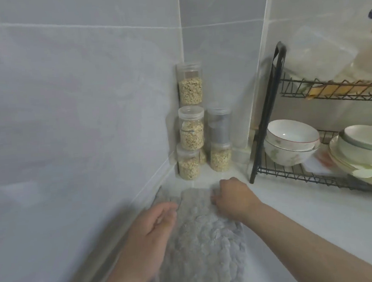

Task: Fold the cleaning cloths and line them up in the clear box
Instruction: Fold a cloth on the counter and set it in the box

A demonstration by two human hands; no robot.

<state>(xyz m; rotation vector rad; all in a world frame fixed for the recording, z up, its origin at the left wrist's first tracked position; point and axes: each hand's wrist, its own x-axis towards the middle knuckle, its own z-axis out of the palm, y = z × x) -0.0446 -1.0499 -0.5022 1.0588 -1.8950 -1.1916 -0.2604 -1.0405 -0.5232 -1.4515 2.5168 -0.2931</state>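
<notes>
- Two grips: left grip (156,226), right grip (231,198).
- One grey cloth (207,245) on the tabletop (296,216).
- Five clear jars (192,129) in the corner: a stack of three, a stack of two; four with oats, one without.
- One black wire dish rack (331,91), two tiers.
- Two white bowls (291,146), nested.
- One pile of pale dishes (362,150), number unclear.
- One clear plastic container (320,54) on the upper tier.

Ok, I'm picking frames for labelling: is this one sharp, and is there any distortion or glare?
Head view: soft throughout, rack at right smeared by motion; wide-angle lens bows the wall joints; light flat, no glare; cloth, left hand and right hand readable, finger detail blurred.
</notes>
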